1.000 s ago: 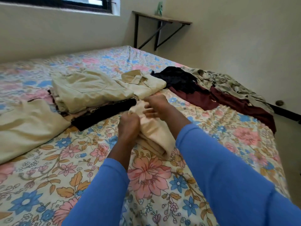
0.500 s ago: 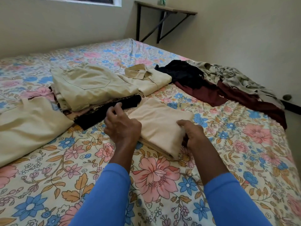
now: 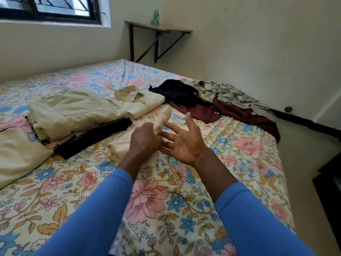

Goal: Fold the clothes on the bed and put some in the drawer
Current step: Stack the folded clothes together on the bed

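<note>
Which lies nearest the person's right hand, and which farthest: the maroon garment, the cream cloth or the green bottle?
From the right hand:
1. Cream cloth, just left of it.
2. Maroon garment, beyond, to the right.
3. Green bottle, on the far wall shelf.

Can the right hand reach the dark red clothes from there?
Probably yes. The right hand is open and holds nothing, and only bare flowery sheet lies between it and the dark red clothes, close ahead of it.
</note>
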A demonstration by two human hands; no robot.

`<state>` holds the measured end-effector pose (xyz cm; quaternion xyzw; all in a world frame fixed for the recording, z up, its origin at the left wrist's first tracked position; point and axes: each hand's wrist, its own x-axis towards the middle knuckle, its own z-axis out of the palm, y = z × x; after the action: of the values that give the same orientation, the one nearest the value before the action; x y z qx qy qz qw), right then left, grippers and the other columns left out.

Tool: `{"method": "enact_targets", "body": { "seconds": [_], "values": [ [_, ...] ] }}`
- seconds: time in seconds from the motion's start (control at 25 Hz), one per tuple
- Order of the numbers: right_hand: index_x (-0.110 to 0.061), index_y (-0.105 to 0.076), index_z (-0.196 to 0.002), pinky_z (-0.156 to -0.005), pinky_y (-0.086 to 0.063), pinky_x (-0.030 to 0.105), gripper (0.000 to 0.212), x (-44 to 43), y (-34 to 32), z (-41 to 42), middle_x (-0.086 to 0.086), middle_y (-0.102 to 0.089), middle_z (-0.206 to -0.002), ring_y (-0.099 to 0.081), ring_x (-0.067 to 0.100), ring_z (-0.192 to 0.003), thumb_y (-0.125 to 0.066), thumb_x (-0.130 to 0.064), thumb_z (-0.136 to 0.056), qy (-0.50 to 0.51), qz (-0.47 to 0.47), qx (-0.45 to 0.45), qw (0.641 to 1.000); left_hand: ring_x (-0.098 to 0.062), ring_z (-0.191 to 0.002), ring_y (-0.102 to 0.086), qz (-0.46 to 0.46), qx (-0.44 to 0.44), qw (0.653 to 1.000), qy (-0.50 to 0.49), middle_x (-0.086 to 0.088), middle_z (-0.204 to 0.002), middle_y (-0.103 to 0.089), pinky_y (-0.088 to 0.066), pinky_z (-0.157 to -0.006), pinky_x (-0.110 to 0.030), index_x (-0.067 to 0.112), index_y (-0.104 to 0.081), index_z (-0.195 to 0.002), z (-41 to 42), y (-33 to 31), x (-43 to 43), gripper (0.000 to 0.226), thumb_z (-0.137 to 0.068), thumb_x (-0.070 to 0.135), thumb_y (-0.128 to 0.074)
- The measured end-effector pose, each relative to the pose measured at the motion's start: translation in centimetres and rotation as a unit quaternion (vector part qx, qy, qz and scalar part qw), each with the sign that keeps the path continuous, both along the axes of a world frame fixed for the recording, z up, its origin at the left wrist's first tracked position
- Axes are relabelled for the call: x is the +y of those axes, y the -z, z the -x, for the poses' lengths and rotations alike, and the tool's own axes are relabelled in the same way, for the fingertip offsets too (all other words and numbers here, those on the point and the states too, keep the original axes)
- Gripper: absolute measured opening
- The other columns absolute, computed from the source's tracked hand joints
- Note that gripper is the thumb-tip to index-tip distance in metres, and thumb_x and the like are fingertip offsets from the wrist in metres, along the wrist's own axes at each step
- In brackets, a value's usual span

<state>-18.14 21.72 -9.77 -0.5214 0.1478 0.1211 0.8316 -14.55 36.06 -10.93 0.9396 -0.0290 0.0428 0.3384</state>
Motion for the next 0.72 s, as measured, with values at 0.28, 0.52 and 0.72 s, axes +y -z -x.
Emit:
{"method": "enact_targets", "body": {
  "seconds": [0.28, 0.52, 0.72],
  "values": [
    [-0.02, -0.065, -0.126, -0.063, -0.044, 0.022, 0.033, -8.1, -4.1, 8.0, 0.003, -0.068, -0.118, -0.062, 0.009, -0.091, -0.069, -0.036, -0.098, 0.204, 0.352, -0.091, 0.909, -0.029, -0.074, -0.069, 0.405, 0.184, 0.894, 0.06, -0.014, -0.087, -0.072, -0.053, -0.06, -0.03, 0.003, -0.065, -0.109, 3.7, -11.6, -3.4, 0.026, -0.085, 0.014, -0.069],
    [-0.021, -0.067, -0.113, -0.074, -0.058, 0.035, 0.027, -14.1, -4.2, 11.2, 0.005, -0.071, -0.104, -0.07, 0.021, -0.089, -0.078, -0.027, -0.089, 0.168, 0.431, -0.058, 0.885, -0.037, -0.091, -0.067, 0.492, 0.377, 0.781, 0.081, -0.023, -0.101, -0.071, -0.056, -0.084, -0.042, -0.001, -0.062, -0.129, 6.0, -5.7, -2.9, 0.041, -0.091, 0.014, -0.056],
    [-0.012, -0.058, -0.083, -0.054, -0.032, 0.027, 0.013, -13.1, 4.4, 14.3, 0.007, -0.05, -0.07, -0.045, 0.019, -0.056, -0.067, -0.018, -0.09, 0.15, 0.368, 0.143, 0.906, -0.029, -0.08, -0.059, 0.128, 0.324, 0.937, 0.013, -0.016, -0.096, -0.058, -0.055, -0.076, -0.042, -0.002, -0.06, -0.12, 5.0, 3.9, 1.1, 0.029, -0.097, 0.015, -0.063]
  ]
}}
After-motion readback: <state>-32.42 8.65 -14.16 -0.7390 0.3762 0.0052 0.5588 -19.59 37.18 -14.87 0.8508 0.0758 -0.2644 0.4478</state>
